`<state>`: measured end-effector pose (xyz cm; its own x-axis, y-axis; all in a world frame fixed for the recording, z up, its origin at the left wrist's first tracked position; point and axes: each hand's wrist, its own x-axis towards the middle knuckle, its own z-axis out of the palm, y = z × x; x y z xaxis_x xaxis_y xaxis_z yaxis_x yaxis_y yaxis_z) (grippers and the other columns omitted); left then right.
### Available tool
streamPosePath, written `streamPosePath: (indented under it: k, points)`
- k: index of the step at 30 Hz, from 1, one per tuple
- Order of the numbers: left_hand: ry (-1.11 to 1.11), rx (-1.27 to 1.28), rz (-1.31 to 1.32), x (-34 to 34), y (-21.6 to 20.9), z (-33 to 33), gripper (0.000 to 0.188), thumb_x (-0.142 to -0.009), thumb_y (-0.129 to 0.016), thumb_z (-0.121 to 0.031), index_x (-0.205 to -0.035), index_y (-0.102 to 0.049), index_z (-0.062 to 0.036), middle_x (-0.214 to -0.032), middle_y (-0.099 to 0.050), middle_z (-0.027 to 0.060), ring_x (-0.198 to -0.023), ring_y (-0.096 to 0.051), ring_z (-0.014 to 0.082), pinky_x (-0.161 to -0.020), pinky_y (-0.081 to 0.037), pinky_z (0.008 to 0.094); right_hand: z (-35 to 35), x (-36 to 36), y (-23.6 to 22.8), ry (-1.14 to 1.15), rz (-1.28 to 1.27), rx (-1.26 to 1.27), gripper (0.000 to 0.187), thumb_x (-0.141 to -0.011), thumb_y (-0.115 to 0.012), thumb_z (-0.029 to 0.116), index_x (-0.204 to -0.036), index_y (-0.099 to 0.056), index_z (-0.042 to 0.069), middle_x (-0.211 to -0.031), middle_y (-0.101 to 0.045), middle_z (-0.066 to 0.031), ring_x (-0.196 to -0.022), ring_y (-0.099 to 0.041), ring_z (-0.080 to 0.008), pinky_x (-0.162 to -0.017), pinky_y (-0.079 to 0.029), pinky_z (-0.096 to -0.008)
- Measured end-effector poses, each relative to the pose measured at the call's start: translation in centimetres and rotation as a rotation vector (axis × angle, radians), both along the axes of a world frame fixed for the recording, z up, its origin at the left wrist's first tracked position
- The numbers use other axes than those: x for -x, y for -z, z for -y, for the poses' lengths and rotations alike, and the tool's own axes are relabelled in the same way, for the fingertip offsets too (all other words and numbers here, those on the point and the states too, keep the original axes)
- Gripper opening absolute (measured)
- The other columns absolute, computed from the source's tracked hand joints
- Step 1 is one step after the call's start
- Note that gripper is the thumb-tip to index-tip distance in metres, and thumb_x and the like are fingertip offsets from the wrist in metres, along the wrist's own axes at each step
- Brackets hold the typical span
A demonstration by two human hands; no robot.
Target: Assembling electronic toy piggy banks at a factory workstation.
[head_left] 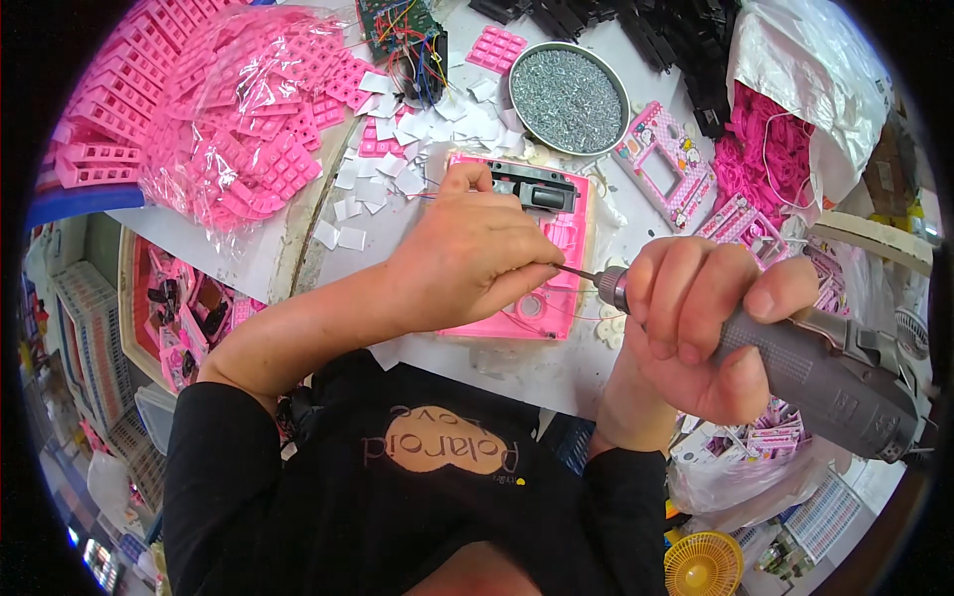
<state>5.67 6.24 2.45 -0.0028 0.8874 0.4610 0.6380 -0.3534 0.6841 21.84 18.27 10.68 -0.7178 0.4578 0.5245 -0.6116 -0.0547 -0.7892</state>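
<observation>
- Pink casing is set on the white-covered table before the person's chest, near a round dish of small metal pieces.
- Its shell is judged light and stiff, likely smooth enough to slide if pushed sideways; the thin walls could be cracked by heavy pressure.
- It would best be held by its outer side walls, clear of the black module and the fine red wire, which looks easily snagged.
- Over it the left hand is laid, thumb and forefinger brought near the bit's tip; whether anything is pinched cannot be told.
- By the right hand a grey electric screwdriver, probably hefty, is firmly clasped around its body.
</observation>
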Motion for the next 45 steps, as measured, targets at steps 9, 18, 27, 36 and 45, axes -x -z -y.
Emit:
streamPosePath:
  k: [9, 18, 27, 36, 45]
  points:
    - [-0.36, 0.129, -0.432, 0.8, -0.3, -3.1, 0.033, -0.075, -0.08, -0.03, -0.1, -0.068, -0.0136, -0.105, -0.065, -0.0012, -0.109, -0.055, 0.0188, -0.099, -0.03, 0.0504, -3.2, 3.2, 3.2, 0.204, -0.074, 0.024, 0.026, -0.092, -0.062, 0.01, -0.112, -0.046, 0.005, -0.062, -0.049, -0.0065, -0.052, -0.047, -0.0167, -0.053, -0.044, -0.0332]
    - [-0.279, 0.229, -0.407, 0.9, 0.3, -3.5, 0.028, -0.076, -0.079, -0.029, -0.096, -0.067, -0.0137, -0.1, -0.064, -0.0009, -0.105, -0.057, 0.019, -0.102, -0.029, 0.0529, -4.2, 5.0, 8.0, 0.407, 0.191, -0.033, 0.023, -0.085, -0.065, -0.002, -0.101, -0.049, 0.001, -0.075, -0.059, -0.0084, -0.057, -0.055, -0.0127, -0.051, -0.046, -0.0262]
    - [-0.281, 0.194, -0.401, 0.7, 0.7, -3.2, 0.029, -0.076, -0.08, -0.029, -0.096, -0.067, -0.0119, -0.097, -0.063, -0.0001, -0.103, -0.057, 0.0197, -0.103, -0.03, 0.0537, -5.3, 4.7, 5.6, 0.25, -0.018, -0.007, 0.023, -0.092, -0.062, 0.005, -0.11, -0.051, -0.003, -0.068, -0.055, -0.0065, -0.05, -0.047, -0.011, -0.048, -0.044, -0.0281]
    - [-0.266, 0.251, -0.38, 0.8, 0.4, -3.3, 0.029, -0.076, -0.08, -0.027, -0.099, -0.068, -0.0132, -0.103, -0.065, -0.0005, -0.105, -0.058, 0.0198, -0.104, -0.028, 0.0528, -4.2, 4.2, 4.1, 0.293, 0.127, -0.054, 0.028, -0.09, -0.053, 0.013, -0.116, -0.049, 0.002, -0.062, -0.043, -0.0027, -0.052, -0.04, -0.0136, -0.053, -0.042, -0.0348]
    - [-0.189, 0.06, -0.177, 1.8, 1.4, -5.0, 0.019, -0.079, -0.079, -0.019, -0.097, -0.072, -0.0179, -0.095, -0.066, -0.0022, -0.1, -0.061, 0.0175, -0.107, -0.026, 0.0505, -4.0, 4.1, 2.6, 0.095, -0.085, 0.058, 0.03, -0.09, -0.062, 0.01, -0.113, -0.047, -0.001, -0.064, -0.052, -0.0081, -0.051, -0.049, -0.0153, -0.052, -0.045, -0.0332]
